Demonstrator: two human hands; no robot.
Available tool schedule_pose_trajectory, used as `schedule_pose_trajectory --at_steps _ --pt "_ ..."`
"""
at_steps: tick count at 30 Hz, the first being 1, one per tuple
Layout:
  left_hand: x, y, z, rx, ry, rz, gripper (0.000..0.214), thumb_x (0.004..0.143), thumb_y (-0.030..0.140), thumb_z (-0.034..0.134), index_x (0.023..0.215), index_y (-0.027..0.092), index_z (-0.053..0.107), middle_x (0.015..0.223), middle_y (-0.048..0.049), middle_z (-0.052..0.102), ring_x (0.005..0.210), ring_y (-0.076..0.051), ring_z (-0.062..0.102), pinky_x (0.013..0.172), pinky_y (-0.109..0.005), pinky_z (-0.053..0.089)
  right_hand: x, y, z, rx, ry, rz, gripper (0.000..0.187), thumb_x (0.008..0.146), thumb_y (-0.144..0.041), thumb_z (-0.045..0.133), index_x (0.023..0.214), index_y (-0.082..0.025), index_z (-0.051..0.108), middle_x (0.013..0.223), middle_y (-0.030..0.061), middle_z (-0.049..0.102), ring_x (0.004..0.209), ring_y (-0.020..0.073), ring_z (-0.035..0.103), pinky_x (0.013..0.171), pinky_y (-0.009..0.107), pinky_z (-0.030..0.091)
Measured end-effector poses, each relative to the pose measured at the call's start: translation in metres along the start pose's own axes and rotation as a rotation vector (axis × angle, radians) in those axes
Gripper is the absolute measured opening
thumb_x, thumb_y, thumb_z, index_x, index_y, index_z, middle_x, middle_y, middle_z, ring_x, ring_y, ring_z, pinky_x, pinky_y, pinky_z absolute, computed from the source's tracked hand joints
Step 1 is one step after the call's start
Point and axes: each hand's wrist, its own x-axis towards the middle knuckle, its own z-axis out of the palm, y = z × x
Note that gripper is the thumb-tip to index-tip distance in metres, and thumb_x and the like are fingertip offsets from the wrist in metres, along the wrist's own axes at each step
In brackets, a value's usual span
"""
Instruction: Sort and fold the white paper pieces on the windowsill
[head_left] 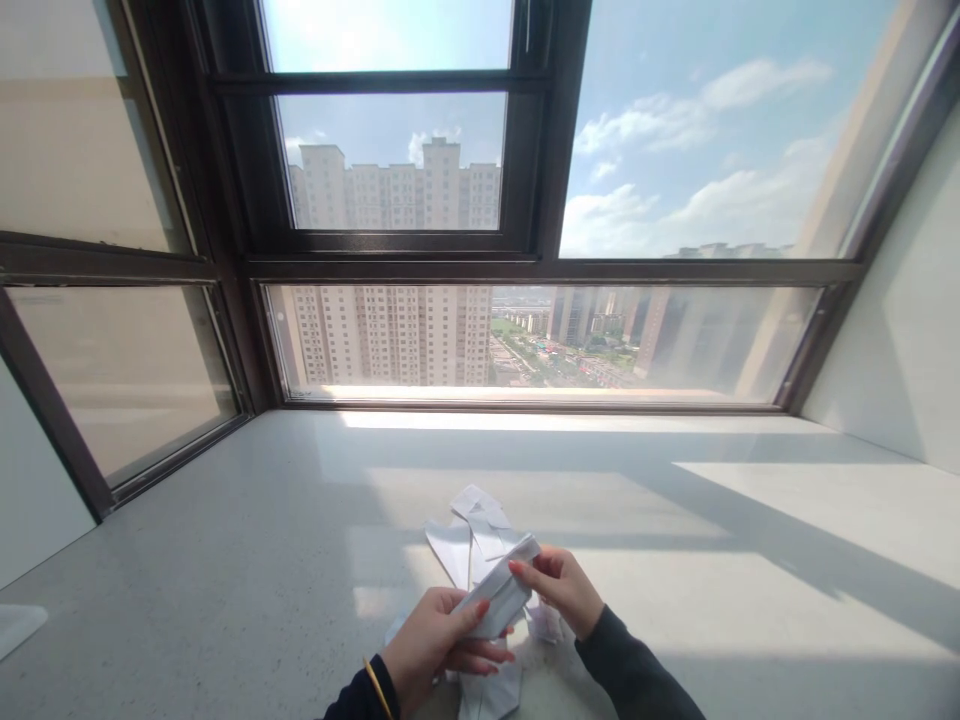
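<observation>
A folded strip of white paper point(501, 592) is held up between both hands, tilted with its far end toward the upper right. My left hand point(450, 632) grips its near end, thumb on top and fingers underneath. At the far right end my right hand point(561, 585) pinches the paper between thumb and fingers. Below and beyond the hands, several other folded white papers point(448, 548) lie in a loose pile on the sill, partly hidden by the hands and the held paper.
The pale windowsill point(225, 560) stretches around the pile, streaked with sunlight and shadow. A dark window frame point(420, 270) rises at the back, with tall buildings point(390, 335) outside. At the far left edge lies a white flat object point(19, 625), cut off by the view.
</observation>
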Motion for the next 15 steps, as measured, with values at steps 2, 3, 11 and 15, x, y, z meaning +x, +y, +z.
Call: schedule_pose_trajectory --at_steps 2,3,11,15 --pt "0.002 0.002 0.000 0.130 0.206 0.144 0.045 0.062 0.052 0.058 0.076 0.009 0.063 0.065 -0.0058 0.066 0.063 -0.018 0.061 0.055 -0.025 0.045 0.007 0.004 -0.010 -0.131 0.124 0.010 0.035 0.061 -0.047 0.061 0.056 -0.013 0.057 0.045 -0.0028 0.049 0.042 0.0087 0.040 0.043 0.022 0.030" --pt "0.002 0.004 0.000 0.184 0.282 0.207 0.044 0.062 0.053 0.058 0.073 0.010 0.063 0.061 -0.0047 0.065 0.061 -0.018 0.061 0.055 -0.025 0.046 0.011 0.006 -0.016 -0.210 0.213 0.023 0.037 0.059 -0.050 0.060 0.053 -0.014 0.055 0.043 -0.0037 0.046 0.040 0.0082 0.037 0.041 0.022 0.029" --pt "-0.004 0.010 -0.008 0.234 0.434 0.368 0.044 0.064 0.054 0.054 0.075 0.012 0.064 0.059 -0.0039 0.064 0.055 -0.017 0.060 0.053 -0.027 0.049 0.039 0.019 -0.083 -0.611 0.622 0.169 0.031 0.063 -0.043 0.052 0.045 -0.018 0.049 0.041 -0.0005 0.048 0.044 0.0149 0.047 0.048 0.026 0.033" --pt "-0.002 0.008 -0.010 0.272 0.409 0.380 0.040 0.066 0.051 0.054 0.076 0.013 0.063 0.060 -0.0034 0.063 0.055 -0.016 0.059 0.053 -0.026 0.049 0.049 0.020 -0.099 -0.769 0.661 0.274 0.023 0.066 -0.036 0.052 0.058 -0.015 0.060 0.058 0.0079 0.062 0.063 0.0217 0.058 0.057 0.028 0.037"
